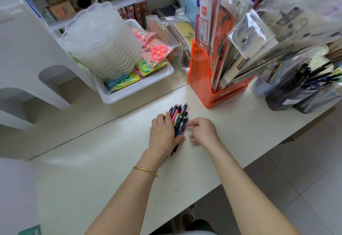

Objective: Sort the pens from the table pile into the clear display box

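Note:
A bundle of several coloured pens [179,118] with black clips lies on the pale table [111,160], tips pointing toward me. My left hand [162,133] wraps around the bundle from the left, fingers over it and thumb under its near end. My right hand [202,131] hovers just right of the pens, fingers curled and apart, holding nothing. A clear box with dark pens [303,94] stands at the far right; I cannot tell if it is the display box.
An orange display stand [201,79] with packaged goods rises behind the pens. A white tray [140,88] holds scissors packs and stacked translucent lids [103,42] at left. Shelves run along the back. The table's edge and tiled floor lie at right.

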Available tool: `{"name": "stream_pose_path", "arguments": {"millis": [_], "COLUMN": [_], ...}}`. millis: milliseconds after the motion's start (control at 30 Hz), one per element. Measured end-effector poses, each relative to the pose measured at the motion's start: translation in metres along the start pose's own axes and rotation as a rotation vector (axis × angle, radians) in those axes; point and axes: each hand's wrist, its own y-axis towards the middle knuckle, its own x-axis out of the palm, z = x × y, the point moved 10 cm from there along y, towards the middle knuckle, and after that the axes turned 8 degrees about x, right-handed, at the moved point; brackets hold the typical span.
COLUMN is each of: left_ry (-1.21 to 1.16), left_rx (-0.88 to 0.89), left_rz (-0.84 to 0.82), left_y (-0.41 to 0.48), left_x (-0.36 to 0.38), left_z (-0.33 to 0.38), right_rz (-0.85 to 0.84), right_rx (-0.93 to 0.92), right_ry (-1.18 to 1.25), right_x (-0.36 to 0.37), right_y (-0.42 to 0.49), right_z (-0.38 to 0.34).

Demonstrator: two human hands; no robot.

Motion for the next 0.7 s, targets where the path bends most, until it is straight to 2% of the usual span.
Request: {"name": "stream_pose_path", "arguments": {"millis": [67,167,300,467,567,700], "left_ry": [0.016,-0.036,-0.068,-0.017,0.039,-0.084], "left_rx": [-0.002,-0.034,-0.082,-0.181,-0.179,-0.157], "left_rz": [0.010,0.013,0.025,0.042,0.059,0.101], "left_y": [0.001,0.001,0.000,-0.001,-0.003,-0.009], "left_x": [-0.001,0.003,0.001,-0.007,-0.009,-0.009], "left_z": [0.003,0.003,0.001,0.000,0.000,-0.007], "right_rz": [-0.065,-0.142,-0.191,-0.198,-0.210,-0.240], "right_rx": [0.091,0.135,0.111,0.103,0.052,-0.016], "right_ry": [0.155,0.245,0.253,0.285,0.255,0.157], "right_x": [0.008,0.019,0.024,0.024,0.027,0.034], "right_y": [0.001,0.001,-0.005,-0.009,-0.014,-0.021], "right_z": [0.007,0.010,0.011,0.010,0.006,-0.005]}}
